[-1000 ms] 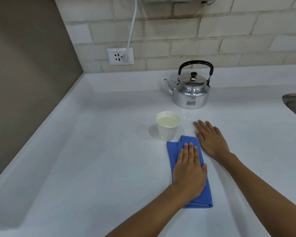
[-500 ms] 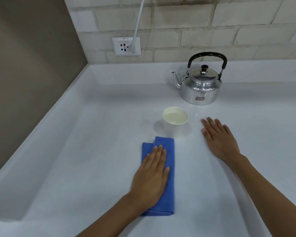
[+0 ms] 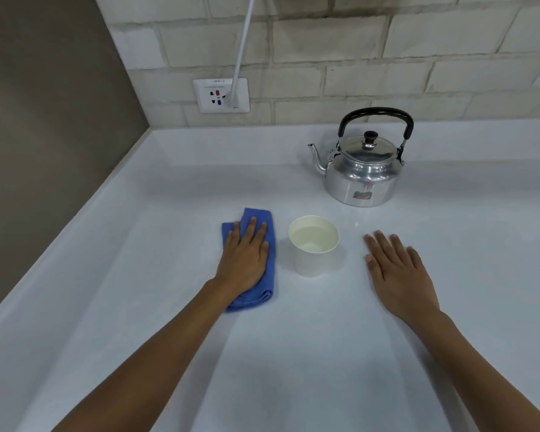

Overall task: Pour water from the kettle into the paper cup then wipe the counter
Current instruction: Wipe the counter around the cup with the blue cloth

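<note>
Left hand (image 3: 245, 260): palm down, fingers extended and together, pressed flat on a folded blue cloth (image 3: 264, 294) that lies on the tabletop (image 3: 138, 307); the hand grips nothing, it bears on the cloth from above, with cloth showing beyond the fingertips and along the thumb side. Paper cup (image 3: 313, 244): white, upright, just right of the cloth and apart from it, holding clear water. Right hand (image 3: 396, 272): palm down, fingers slightly spread, resting empty on the bare tabletop right of the cup, not touching it. Kettle (image 3: 363, 169): polished metal, black arched handle raised, lid on, spout pointing left; it stands beyond the cup, near the back wall. Tabletop: glossy white, meeting a pale brick-pattern wall (image 3: 356, 42) behind and a grey-brown panel (image 3: 44, 120) on the left. A white wall socket (image 3: 221, 95) carries a plugged-in white cable (image 3: 243, 48) running upward.
</note>
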### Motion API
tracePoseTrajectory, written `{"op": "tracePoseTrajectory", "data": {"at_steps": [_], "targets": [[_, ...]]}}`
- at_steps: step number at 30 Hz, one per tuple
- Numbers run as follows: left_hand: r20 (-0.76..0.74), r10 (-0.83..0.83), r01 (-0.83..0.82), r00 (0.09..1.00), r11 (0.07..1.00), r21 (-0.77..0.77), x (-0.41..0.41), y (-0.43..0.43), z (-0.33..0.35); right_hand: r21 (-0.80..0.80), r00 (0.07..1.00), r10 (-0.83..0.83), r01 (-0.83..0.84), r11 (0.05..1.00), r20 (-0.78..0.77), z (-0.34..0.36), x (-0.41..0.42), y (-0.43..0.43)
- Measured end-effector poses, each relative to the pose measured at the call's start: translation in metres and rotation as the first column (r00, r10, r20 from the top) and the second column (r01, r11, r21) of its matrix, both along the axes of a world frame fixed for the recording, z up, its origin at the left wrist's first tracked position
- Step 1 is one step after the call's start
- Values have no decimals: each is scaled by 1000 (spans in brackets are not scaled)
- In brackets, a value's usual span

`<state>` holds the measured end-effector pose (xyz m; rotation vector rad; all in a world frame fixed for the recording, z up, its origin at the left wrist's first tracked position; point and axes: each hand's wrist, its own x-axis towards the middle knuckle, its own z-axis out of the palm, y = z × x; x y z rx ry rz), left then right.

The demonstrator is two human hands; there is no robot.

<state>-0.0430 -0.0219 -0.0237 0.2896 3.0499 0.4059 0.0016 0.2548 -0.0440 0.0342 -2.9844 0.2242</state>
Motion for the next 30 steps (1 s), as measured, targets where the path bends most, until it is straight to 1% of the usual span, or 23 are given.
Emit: {"op": "tracePoseTrajectory", "data": {"at_steps": [4,7,9,11,16,20,22,24,28,30], "targets": [[-28,-231,231,973,973,8,-11,10,-7,-1,1000,14,-14,1000,-14,0,0,1],[-42,-384,386,922,918,86,-1,-5,-9,-7,1000,23,-24,1000,-19,0,-2,3],[-24,-458,458,889,882,114,1,-16,-4,-7,999,22,-22,1000,-24,1,-2,2],[10,-491,489,871,868,92,-9,-22,-1,-14,1000,8,-8,1000,-21,-1,-2,0],[21,-428,424,904,901,94,-53,8,3,-55,1000,-5,5,998,8,0,2,-2],[12,-506,506,863,863,8,-72,27,1,-57,1000,-11,11,998,1,0,2,-2],[-7,-512,512,859,859,-19,-75,27,0,-55,1000,-6,6,998,-4,0,3,-2],[-30,-470,470,882,882,-33,-78,28,-1,-48,1000,0,0,999,-7,0,4,-2],[-31,-304,306,952,951,45,-95,35,-6,-37,1000,3,-3,999,-26,1,4,-1],[-31,-248,249,968,967,43,-105,37,-7,-34,1000,3,-4,999,-25,0,5,0]]}}
